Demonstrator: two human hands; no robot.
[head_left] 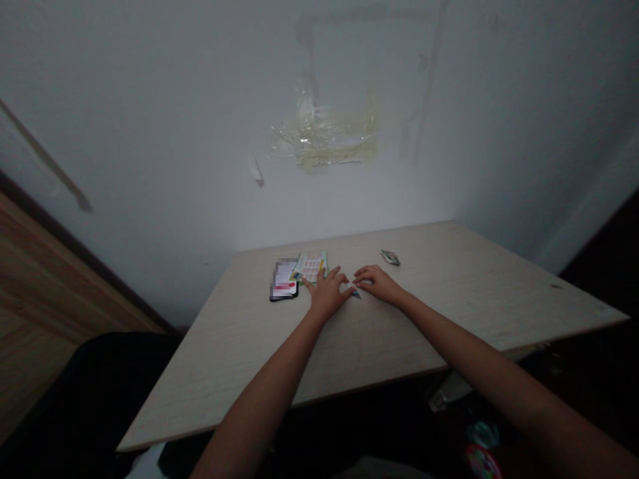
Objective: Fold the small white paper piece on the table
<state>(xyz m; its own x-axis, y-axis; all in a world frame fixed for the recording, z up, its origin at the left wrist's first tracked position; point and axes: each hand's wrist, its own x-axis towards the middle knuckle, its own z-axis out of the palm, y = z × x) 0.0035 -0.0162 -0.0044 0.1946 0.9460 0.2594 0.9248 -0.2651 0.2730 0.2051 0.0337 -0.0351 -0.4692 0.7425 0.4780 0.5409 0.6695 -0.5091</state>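
Note:
Near the middle of the table, a small piece of paper [355, 293] with a white and dark blue print lies between my hands, mostly hidden by fingers. My left hand [327, 294] has its thumb and index finger at the paper's left side, while its other fingers spread out over the table. My right hand [380, 285] is closed, its fingertips pinched at the paper's upper right edge. Just beyond the left fingers lies a printed booklet or sheet [310, 265] with green edges and rows of small pictures. It overlaps a phone [284, 279] with a lit, partly blurred screen.
A small folded, printed paper piece [390, 257] lies farther back on the right of the pale wooden table [239, 346]. The wall [200, 133] behind carries peeling clear tape [324, 136]. A dark chair-like shape [120, 372] stands at the left.

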